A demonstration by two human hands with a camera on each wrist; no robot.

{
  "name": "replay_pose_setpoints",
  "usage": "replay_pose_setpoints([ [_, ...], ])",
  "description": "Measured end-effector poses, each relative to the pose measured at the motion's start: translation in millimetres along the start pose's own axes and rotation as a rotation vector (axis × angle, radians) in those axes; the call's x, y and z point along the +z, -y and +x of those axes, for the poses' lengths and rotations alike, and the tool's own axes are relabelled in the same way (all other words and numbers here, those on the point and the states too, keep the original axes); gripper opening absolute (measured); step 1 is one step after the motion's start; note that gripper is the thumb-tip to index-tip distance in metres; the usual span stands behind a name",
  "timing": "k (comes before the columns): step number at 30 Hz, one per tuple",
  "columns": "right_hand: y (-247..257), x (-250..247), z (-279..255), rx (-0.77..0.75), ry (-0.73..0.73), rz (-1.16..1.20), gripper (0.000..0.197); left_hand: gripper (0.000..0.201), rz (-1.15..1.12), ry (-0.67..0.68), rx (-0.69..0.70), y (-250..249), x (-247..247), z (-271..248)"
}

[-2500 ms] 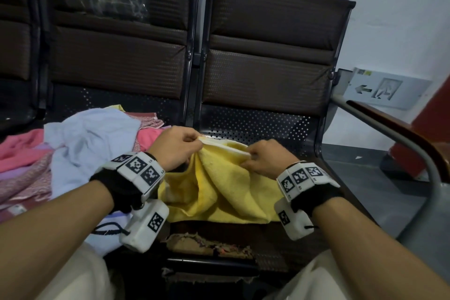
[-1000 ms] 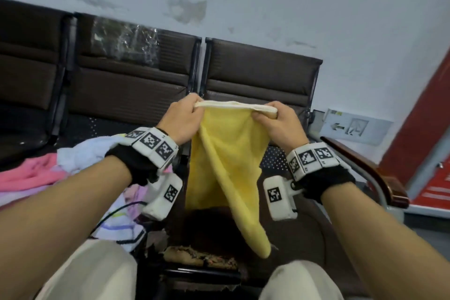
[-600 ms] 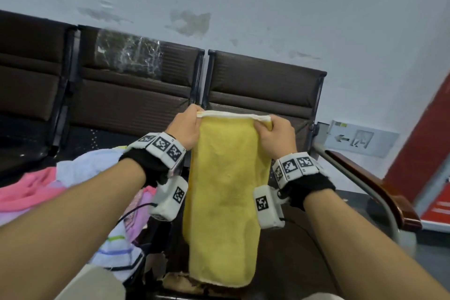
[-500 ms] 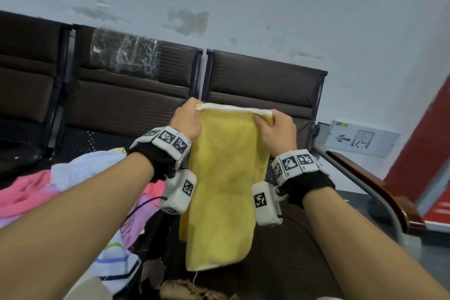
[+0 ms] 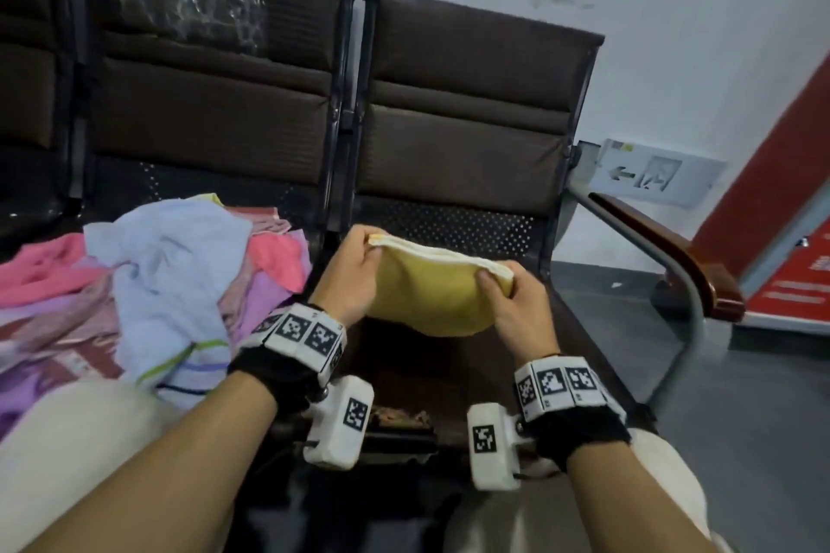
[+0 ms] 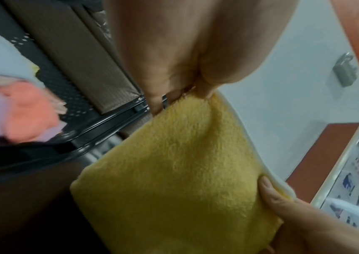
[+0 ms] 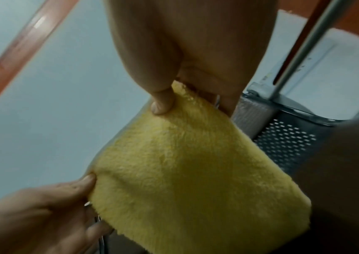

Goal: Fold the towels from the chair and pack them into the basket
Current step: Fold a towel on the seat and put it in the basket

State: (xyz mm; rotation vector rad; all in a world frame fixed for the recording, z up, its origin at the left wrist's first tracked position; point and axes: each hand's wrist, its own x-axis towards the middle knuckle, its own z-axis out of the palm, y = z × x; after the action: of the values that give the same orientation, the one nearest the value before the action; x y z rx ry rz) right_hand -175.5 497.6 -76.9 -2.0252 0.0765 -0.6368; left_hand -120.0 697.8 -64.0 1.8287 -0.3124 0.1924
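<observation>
A yellow towel (image 5: 431, 292) with a white edge band hangs folded above the right-hand chair seat (image 5: 449, 368). My left hand (image 5: 355, 269) pinches its top left corner and my right hand (image 5: 507, 296) pinches its top right corner. The left wrist view shows the yellow towel (image 6: 174, 180) pinched by my left hand (image 6: 187, 92), with the right hand's thumb (image 6: 269, 190) on the far corner. In the right wrist view my right hand (image 7: 174, 96) pinches the towel (image 7: 191, 180) and the left hand's fingers (image 7: 83, 185) hold the other corner. No basket is in view.
A heap of loose towels (image 5: 148, 283), light blue, pink, purple and striped, covers the left chair seat. Dark padded chair backs (image 5: 467, 121) stand behind. A metal armrest with a wooden top (image 5: 660, 247) is at the right; grey floor lies beyond it.
The towel hung full length, held high before the chair backs. Both hands have come down with it, and it now hangs short and doubled just above the seat.
</observation>
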Motion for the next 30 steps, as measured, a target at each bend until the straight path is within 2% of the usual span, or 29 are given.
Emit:
replay_pose_setpoints([
  [6,-35.0,-4.5,-71.6,0.155,0.007,-0.092,0.014,0.018,0.107,0.097,-0.048,40.3,11.7,-78.5],
  [9,-41.2,-4.5,-83.6,0.178,0.043,-0.137,0.011,0.015,0.176,0.109,-0.055,52.8,14.2,-92.8],
  [12,-45.4,-2.6,-77.1,0.231,0.081,-0.158,0.022,0.018,0.26,0.084,-0.129,62.9,18.0,-87.4],
  [14,-49.1,-1.8,-69.6,0.327,0.213,-0.11,0.034,0.022,0.256,0.031,-0.183,67.0,20.9,-73.5],
  [16,-54.7,0.2,-63.2,0.393,0.415,-0.129,0.052,0.024,0.208,-0.032,-0.22,70.7,22.9,-55.7],
  [18,-61.5,4.3,-53.7,0.356,0.5,-0.206,0.044,0.023,0.14,-0.067,-0.253,75.4,24.4,-36.7],
  [20,-66.7,9.6,-41.0,0.308,0.429,-0.248,0.031,0.023,-0.009,-0.064,-0.319,81.9,26.0,-22.6],
  [21,-69.4,12.8,-33.9,0.297,0.381,-0.259,0.029,0.03,-0.13,-0.036,-0.364,85.0,26.2,-17.9],
  [23,-75.1,19.9,-21.1,0.298,0.305,-0.254,0.028,0.054,-0.37,0.056,-0.455,92.1,25.2,-12.4],
  [24,-77.8,23.8,-15.8,0.31,0.282,-0.245,0.028,0.066,-0.41,0.109,-0.472,96.8,24.9,-9.7],
  [26,-85.7,31.0,-8.0,0.35,0.264,-0.238,0.024,0.079,-0.341,0.194,-0.467,105.6,25.3,-3.8],
  [28,-94.7,37.8,-3.3,0.395,0.272,-0.26,0.017,0.08,-0.221,0.208,-0.456,113.9,27.7,3.3],
  [30,-102.8,44.5,-1.1,0.445,0.301,-0.341,0.019,0.078,-0.079,0.201,-0.449,122.4,31.1,9.8],
])
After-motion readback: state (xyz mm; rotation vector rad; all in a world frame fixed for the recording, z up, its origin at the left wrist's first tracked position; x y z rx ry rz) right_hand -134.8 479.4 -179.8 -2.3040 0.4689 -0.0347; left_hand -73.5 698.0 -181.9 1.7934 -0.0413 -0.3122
